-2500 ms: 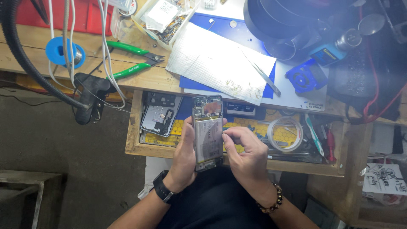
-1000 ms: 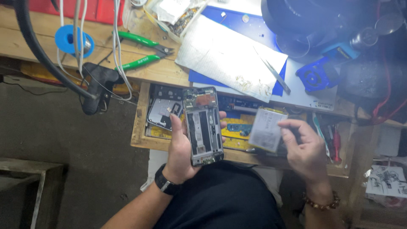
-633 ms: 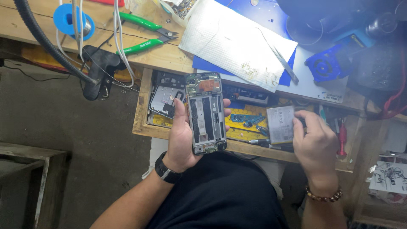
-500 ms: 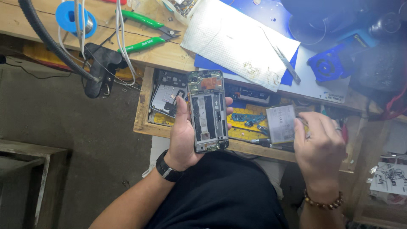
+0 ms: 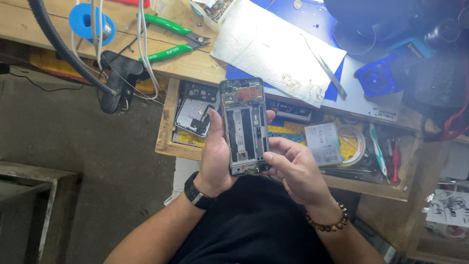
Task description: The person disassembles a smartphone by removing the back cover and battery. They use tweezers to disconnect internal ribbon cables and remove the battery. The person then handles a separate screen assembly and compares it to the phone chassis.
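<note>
Head view, left hand (image 5: 217, 159) clasped around opened phone (image 5: 244, 126), right hand (image 5: 295, 171) fingertips touching its lower edge

Between the hands, the opened phone frame (image 5: 244, 127) shows matt grey metal and dark glossy plastic. Above them the counter (image 5: 44, 27) is rough bare wood, carrying a textured white paper towel (image 5: 273, 49) and glossy green-handled pliers (image 5: 171, 39).

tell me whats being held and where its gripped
An opened phone frame: left hand wraps its lower left edge, right hand fingers touch its lower right edge.
</note>
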